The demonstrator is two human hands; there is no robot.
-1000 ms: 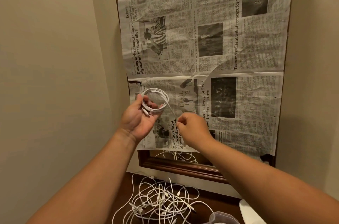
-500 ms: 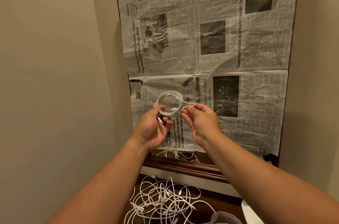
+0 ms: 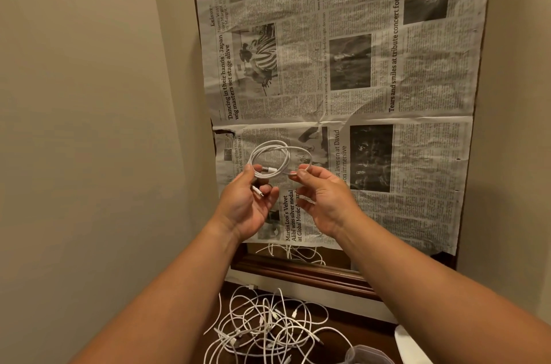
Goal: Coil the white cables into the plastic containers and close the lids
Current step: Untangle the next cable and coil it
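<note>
A white cable wound into a small coil (image 3: 278, 156) is held up in front of the newspaper. My left hand (image 3: 249, 202) pinches the coil's lower left side, with one plug end hanging by its fingers. My right hand (image 3: 323, 202) pinches the coil's right side between thumb and fingertips. Below, a tangled heap of loose white cables (image 3: 268, 331) lies on the dark wooden surface. The rim of a clear plastic container (image 3: 368, 356) shows at the bottom edge, and a white lid (image 3: 410, 348) lies to its right.
A newspaper sheet (image 3: 387, 95) covers a dark-framed mirror (image 3: 298, 271) leaning on the wall; its uncovered bottom strip reflects cables. A beige wall (image 3: 83, 125) closes the left side.
The right hand rose from below the coil and took hold of the cable's free end, then the coil's right side. The coil is now wider and held between both hands.
</note>
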